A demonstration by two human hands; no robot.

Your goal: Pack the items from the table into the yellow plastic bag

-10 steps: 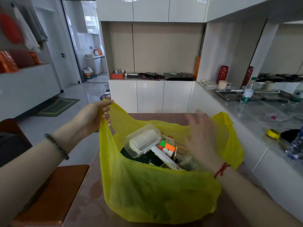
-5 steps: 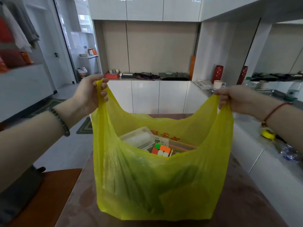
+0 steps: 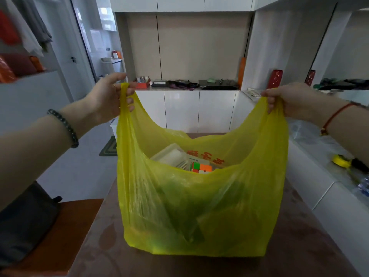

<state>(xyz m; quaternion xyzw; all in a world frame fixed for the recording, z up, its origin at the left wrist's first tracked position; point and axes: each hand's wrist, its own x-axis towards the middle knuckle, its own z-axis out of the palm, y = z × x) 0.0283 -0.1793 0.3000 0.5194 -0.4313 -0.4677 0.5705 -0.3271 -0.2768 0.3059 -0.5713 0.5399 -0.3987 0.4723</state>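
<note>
The yellow plastic bag (image 3: 199,206) hangs wide open in the middle of the view, over the brown table (image 3: 309,246). Its bottom is down at the tabletop; whether it rests there or hangs just clear cannot be told. Red characters (image 3: 205,156) are printed on the far wall of the bag and show through from inside; they are creased and cannot be read.

Inside, near the top of the load, lie a clear plastic box (image 3: 171,154) and, just to its right, a puzzle cube (image 3: 201,167) with green, orange and white squares. A small printed card (image 3: 194,159) sits between them, its print too small to read. Darker shapes show through the bag's near wall lower down, but they cannot be identified.

The bag's two handles rise to the hands, one at each upper corner, so the bag hangs below and between them. The left hand (image 3: 108,96) has its fingers curled round the left handle, thumb on top. The right hand (image 3: 287,98) grips the right handle in the same way, fingers folded over the plastic. The hands are held well apart, pulling the mouth open.

A dark beaded bracelet (image 3: 65,126) circles the left wrist, and a red cord (image 3: 335,114) the right. Left of the table stands an orange seat (image 3: 65,226) with a dark cushion (image 3: 24,220) on it. On the right a pale counter (image 3: 311,140) carries a yellow tool (image 3: 341,160). Behind are white cupboards (image 3: 181,110) and a red vase (image 3: 275,78).
</note>
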